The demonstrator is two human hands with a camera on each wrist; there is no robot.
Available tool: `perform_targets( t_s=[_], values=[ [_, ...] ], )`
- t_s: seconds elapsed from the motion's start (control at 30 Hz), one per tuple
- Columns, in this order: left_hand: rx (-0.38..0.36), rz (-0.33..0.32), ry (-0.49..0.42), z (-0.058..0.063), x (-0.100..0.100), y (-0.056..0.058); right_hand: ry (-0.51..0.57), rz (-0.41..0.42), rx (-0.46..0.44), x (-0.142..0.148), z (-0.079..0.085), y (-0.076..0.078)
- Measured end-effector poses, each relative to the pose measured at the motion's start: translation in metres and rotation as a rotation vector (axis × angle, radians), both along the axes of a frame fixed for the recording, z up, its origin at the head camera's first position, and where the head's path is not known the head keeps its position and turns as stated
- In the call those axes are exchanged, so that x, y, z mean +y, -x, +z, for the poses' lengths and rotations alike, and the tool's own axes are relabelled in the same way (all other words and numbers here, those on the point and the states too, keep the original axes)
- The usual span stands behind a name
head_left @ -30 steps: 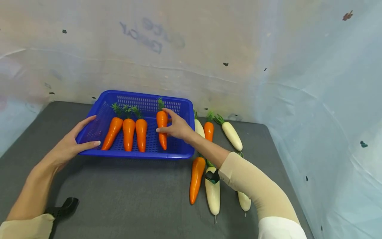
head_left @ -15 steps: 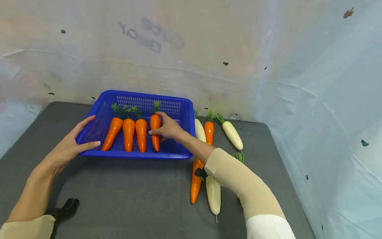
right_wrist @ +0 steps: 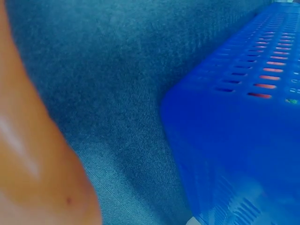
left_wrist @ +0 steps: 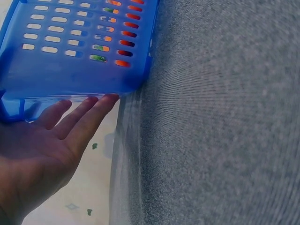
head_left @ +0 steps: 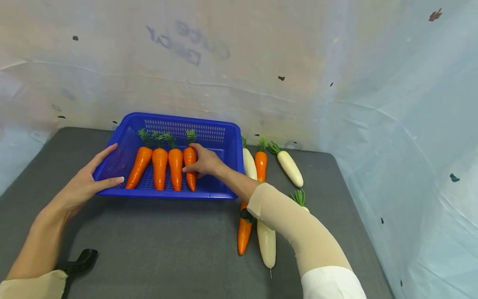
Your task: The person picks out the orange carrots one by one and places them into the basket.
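Observation:
A blue plastic basket (head_left: pixel 179 194) with slotted walls stands on the dark grey table. My left hand (head_left: pixel 84 185) holds its left end, thumb and index finger over the rim; the left wrist view shows other fingers (left_wrist: pixel 89 117) straight under the rim's outside edge. Inside the basket, my right hand (head_left: pixel 205 161) pinches an orange carrot (head_left: pixel 189 155) between thumb and fingers, its green top toward the back wall. Left of it several carrots (head_left: pixel 159 168) lie side by side, tops the same way. The right wrist view shows only the forearm (right_wrist: pixel 37 150) and the basket's outside.
Right of the basket lie white radishes (head_left: pixel 290 168) with green tops, a carrot (head_left: pixel 261 164) among them. Another carrot (head_left: pixel 244 236) and a radish (head_left: pixel 267 247) lie nearer, partly under my right forearm. A plastic sheet (head_left: pixel 261 54) hangs behind the table (head_left: pixel 168 249).
My right hand has moved left inside the basket with the carrot, bringing it beside the row of carrots. The left hand has stayed at the basket's left end.

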State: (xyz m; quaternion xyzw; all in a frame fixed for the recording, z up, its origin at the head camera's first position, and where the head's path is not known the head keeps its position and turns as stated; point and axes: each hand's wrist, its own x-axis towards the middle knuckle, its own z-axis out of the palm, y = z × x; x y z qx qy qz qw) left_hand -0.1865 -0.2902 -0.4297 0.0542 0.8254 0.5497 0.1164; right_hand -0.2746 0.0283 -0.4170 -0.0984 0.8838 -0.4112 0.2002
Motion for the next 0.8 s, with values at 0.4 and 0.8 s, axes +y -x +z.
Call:
perform_targets(
  t_s=[0.4,0.8],
  values=[
    [0.011,-0.003,-0.005,-0.001,0.0,0.001,0.028,0.031,-0.002,-0.001,0.001,0.0],
    [0.0,0.006,-0.004,-0.002,0.001,-0.001,0.123,0.054,0.028,0.016,0.017,-0.002]
  ],
)
